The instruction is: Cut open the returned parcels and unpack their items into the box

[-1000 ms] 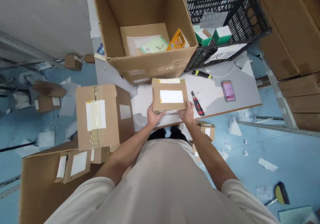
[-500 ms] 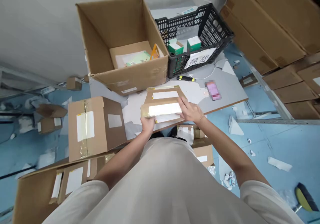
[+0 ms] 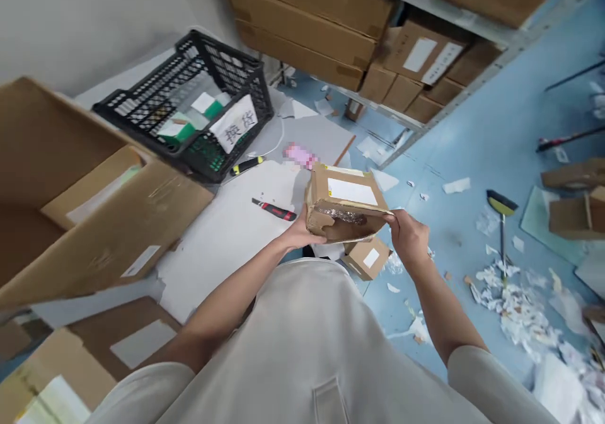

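Small cardboard carton [image 3: 350, 205] gapes at its near end

The carton is held up in front of the torso, by the worktop [image 3: 222, 229]'s near edge. It is a squat brown block, its torn end ragged and tilted toward the wearer. Shiny, crinkled clear plastic [image 3: 344, 215] shows inside. A white label [image 3: 352, 192] with a yellow mark lies on top, its print too small to read; glossy tape runs along the far edge. The left hand [image 3: 299, 230] is clamped on the carton's left side, and the right hand [image 3: 410, 236] pinches its near right corner.

Just left of the carton lies a red-and-black utility knife [image 3: 274, 210]; farther back are a yellow-and-black cutter [image 3: 247, 166] and a pixelated pink object [image 3: 301, 155]. Beyond stands a black lattice-sided plastic crate [image 3: 208, 159], its paper sign [image 3: 234, 123] handwritten "换货", with green-and-white boxes [image 3: 177, 128] inside. A large open corrugated box [image 3: 137, 222] stands beside it. Crumpled white paper scraps [image 3: 524, 317] and a broom [image 3: 501, 203] lie on the smooth blue floor [image 3: 454, 247].
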Available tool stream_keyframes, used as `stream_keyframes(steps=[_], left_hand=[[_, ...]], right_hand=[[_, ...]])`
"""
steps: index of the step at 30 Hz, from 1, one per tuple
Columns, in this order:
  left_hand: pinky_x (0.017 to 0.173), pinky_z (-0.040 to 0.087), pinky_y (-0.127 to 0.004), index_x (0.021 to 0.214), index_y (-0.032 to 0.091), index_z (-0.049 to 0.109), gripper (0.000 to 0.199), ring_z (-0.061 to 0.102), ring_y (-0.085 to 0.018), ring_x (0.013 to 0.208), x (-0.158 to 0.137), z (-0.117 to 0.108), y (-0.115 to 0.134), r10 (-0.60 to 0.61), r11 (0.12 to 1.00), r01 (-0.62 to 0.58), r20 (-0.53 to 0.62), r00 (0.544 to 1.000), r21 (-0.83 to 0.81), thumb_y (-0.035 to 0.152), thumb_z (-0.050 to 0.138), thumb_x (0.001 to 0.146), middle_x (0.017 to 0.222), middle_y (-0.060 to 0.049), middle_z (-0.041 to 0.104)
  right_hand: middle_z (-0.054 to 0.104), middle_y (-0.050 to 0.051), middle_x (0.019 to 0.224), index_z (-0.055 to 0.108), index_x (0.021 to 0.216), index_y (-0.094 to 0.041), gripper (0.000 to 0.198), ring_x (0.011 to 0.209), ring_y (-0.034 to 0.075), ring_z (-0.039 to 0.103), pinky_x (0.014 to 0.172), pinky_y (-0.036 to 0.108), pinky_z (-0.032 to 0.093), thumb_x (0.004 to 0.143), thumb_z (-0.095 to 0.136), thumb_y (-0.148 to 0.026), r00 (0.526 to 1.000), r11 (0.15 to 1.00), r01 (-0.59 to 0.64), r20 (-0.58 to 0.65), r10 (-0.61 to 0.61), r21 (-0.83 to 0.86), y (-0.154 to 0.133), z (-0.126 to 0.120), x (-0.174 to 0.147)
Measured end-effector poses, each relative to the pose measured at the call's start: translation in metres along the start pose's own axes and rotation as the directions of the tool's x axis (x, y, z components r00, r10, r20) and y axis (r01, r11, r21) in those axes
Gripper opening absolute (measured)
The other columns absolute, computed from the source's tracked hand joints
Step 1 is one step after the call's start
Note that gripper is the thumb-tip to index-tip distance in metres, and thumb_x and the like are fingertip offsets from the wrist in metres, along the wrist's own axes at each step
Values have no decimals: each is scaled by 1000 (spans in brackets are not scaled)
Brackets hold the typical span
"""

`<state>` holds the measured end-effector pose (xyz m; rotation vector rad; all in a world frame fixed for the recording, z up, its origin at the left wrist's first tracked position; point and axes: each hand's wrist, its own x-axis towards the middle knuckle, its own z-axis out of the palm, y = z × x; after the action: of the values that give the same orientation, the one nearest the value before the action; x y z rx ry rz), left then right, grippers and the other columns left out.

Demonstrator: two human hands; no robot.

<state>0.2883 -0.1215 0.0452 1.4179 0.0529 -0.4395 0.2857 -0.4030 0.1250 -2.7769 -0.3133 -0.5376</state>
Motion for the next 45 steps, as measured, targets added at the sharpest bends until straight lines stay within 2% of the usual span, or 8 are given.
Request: stream_keyframes(steps=[9,15,26,32,37,39,42,45], left_hand=[[101,45,-45,149,17,18,106,61,-26,113,59,45,-64,-192,977,185,58,980,108,25,79,63,127,-17,58],[103,42,-50,130,20,48,77,60,-27,115,69,33,-61,-253,968,253,7,967,3,26,82,61,124,-16,61],[95,48,-46,113,19,60,53,67,-21,92,-7,-58,-33,-58,981,135,-461,885,136,36,76,64,108,-12,68],[93,48,-45,115,19,59,44,66,-24,97,-119,-87,-26,52,976,161,-876,480,146,40,66,76,111,-13,66],[118,10,-49,144,16,27,83,11,-29,146,-248,-89,-48,95,952,306,-920,-381,-28,49,64,77,154,-19,20],[117,-5,-51,149,16,4,100,-15,-28,145,-296,-81,-66,-84,948,192,-782,-618,-254,56,60,77,158,-18,-5],[118,0,-51,148,19,-9,105,-15,-28,145,-347,-73,-95,-381,890,-109,-591,-711,-442,65,54,77,158,-17,-12],[108,35,-50,148,29,-3,90,21,-27,144,-373,-75,-117,-541,841,-366,-602,-587,-399,71,40,82,159,-12,7]], right_hand=[[71,10,89,67,101,-20,36,73,20,63,60,27,40,97,36,-39,889,888,-458,2,458,-51,51,23,-70],[53,15,136,55,129,-20,42,121,27,54,91,42,51,92,38,-29,899,896,-427,164,406,122,83,67,-104],[70,13,109,58,123,-17,38,91,24,68,81,41,55,92,40,-30,919,901,-219,391,60,375,27,131,-22],[69,13,111,54,129,-17,42,87,22,68,82,41,54,92,41,-32,734,730,99,446,-513,676,-108,195,74],[49,19,140,43,141,-17,73,130,34,44,105,55,36,78,64,-46,248,413,372,340,-907,831,-306,226,79],[32,17,152,33,147,-20,88,142,36,25,111,57,26,73,68,-52,23,283,386,298,-954,878,-382,224,55],[21,13,157,20,152,-23,94,144,32,19,114,52,22,75,65,-55,-222,144,310,219,-950,940,-479,217,11],[12,16,159,13,153,-19,102,146,32,14,115,49,19,75,65,-58,-342,87,284,186,-921,955,-555,217,-27]])
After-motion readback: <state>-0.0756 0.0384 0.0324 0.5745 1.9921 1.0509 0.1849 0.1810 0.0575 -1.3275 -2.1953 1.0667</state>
